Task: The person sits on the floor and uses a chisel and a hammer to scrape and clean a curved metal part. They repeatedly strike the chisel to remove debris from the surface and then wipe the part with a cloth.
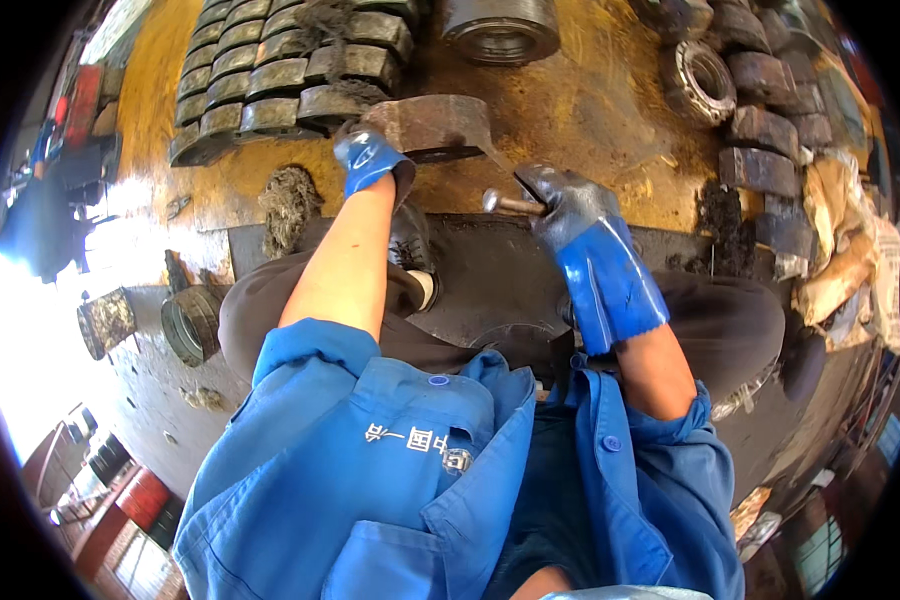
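Rust-brown metal block [435, 122], its broad outer face slightly curved and its surface rough and mottled, lies on the yellow-brown worktop [590, 110] in front of the person, just to the right of the stacked metal pieces. The left hand [368, 155], in a glossy blue coated glove blackened at the fingers, is at the block's left end with its fingers bent; I cannot tell whether they grip it or only rest against it. The right hand [572, 215], in a matching long-cuffed glove smeared grey-black, is closed around a metal rod [516, 206] whose rounded, knob-like end points left, near the block and apart from it.

The stacked metal pieces [275, 78] stand in close rows, dark, grimy and curved at the edges, with fibrous black matter draped over some. Beyond the block sits a thick-walled steel cylinder [502, 38], smooth outside and stepped around its bore. To the right, a metal ring [698, 85] with a notched rim leans beside a line of rusty blocks [762, 130]. A matted grey-brown rag [288, 208] lies left of the left forearm, and a short hollow cylinder [192, 325] rests nearer the person. Crumpled brown paper [832, 200] is heaped at the far right.
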Demonstrator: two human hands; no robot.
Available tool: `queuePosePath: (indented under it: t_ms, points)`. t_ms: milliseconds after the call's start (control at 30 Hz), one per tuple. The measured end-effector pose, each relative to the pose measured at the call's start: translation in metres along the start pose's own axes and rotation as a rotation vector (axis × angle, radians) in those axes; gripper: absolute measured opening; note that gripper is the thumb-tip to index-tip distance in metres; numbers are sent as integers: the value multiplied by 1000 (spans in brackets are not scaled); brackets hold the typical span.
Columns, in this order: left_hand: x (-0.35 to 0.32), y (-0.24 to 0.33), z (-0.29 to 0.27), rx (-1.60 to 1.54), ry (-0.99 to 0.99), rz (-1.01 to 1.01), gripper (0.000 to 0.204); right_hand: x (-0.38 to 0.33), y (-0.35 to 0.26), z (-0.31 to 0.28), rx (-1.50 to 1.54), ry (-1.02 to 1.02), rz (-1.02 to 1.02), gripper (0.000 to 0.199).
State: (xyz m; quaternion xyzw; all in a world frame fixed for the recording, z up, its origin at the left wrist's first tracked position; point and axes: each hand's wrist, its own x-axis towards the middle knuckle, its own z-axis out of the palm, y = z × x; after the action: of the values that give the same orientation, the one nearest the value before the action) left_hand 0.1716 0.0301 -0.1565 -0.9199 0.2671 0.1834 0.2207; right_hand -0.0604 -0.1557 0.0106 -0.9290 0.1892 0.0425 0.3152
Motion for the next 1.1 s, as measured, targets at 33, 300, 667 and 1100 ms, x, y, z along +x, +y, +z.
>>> queuePosePath:
  t_ms: [33,300,667,1100]
  points:
    - [-7,-10,3,0,-8,-42,42,-5,-3,-8,-94,-76,-61,48]
    - [-5,-22,13,-13,51,-88,39,10,9,30,34,-26,-58,31]
    - [1,-34,21,10,51,-128,35,28,138,86,1090,-1,473,18]
    - [35,-60,100,-642,242,-432,30,45,122,60,829,-226,635,35]
